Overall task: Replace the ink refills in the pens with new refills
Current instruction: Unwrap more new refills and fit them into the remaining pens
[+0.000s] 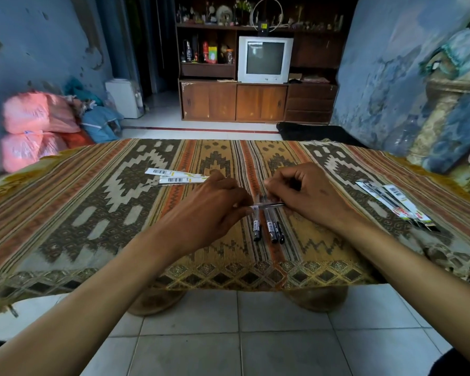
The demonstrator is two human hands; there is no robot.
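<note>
Three pens point(269, 226) are lying side by side near the table's point(65, 213) front edge, bare cloth stretching wide on both sides. Just above them, the left hand point(212, 204) and right hand point(307, 194) are pinching a clear pen point(269, 205) crosswise (fingers curled round each end). Refill packets point(396, 204) are sitting toward the right edge, empty wrappers point(174, 176) farther back left.

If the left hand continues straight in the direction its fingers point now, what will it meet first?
The left hand points right, along the pen that both hands hold. It would likely meet the right hand first, at the fingers gripping the pen's other end. Depth is hard to judge.
</note>
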